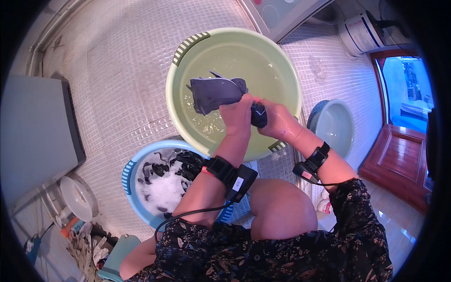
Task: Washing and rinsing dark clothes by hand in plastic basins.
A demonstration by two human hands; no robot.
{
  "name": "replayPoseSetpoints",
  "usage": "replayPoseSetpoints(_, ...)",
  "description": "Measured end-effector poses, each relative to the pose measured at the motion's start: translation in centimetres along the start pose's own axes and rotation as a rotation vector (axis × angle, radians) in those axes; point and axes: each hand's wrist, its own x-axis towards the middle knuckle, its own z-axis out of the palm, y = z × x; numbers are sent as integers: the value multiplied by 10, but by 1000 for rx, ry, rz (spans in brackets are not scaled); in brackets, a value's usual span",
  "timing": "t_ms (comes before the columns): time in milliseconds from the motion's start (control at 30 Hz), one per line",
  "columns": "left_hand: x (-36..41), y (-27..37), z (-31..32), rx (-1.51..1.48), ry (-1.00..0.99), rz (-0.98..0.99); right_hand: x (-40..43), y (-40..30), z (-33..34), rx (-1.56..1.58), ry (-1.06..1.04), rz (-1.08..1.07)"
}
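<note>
Both my hands grip a dark grey-purple wet cloth [215, 94], which looks like a garment. It is bunched and twisted between my fists over a large pale green basin [171, 102] with water [253, 70] in it. My left hand [238, 114] is closed around the middle, and the cloth's wider part spreads out to the left of it. Just to the right, my right hand [276, 118] clasps the darker end, which bears a small white mark. The fingers' undersides are hidden. Below left, a blue basin [132, 201] holds dark clothes [190, 164] in white suds [164, 194].
A smaller pale blue basin [334, 123] stands to the right, near a brown wooden door [398, 158]. On the left are a grey cabinet-like box [35, 123] and a bin [119, 257] by crumpled paper [84, 246]. A white bucket [359, 35] is at upper right. Tiles [112, 88] cover the floor.
</note>
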Motion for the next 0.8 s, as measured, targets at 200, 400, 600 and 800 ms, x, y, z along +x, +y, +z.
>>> replayPoseSetpoints(200, -12, 17, -7, 151, -201, -127, -6, -8, -6, 354, -303, 95)
replayPoseSetpoints(400, -8, 27, -16, 159, -340, -20, -7, -24, -8, 674, -464, 305)
replayPoseSetpoints(600, -3, 39, -21, 183, -415, -188, -1, -19, -4, 747, -573, 273)
replayPoseSetpoints(800, -3, 58, -15, 190, -421, -206, -5, -4, 24, 1416, -771, 243)
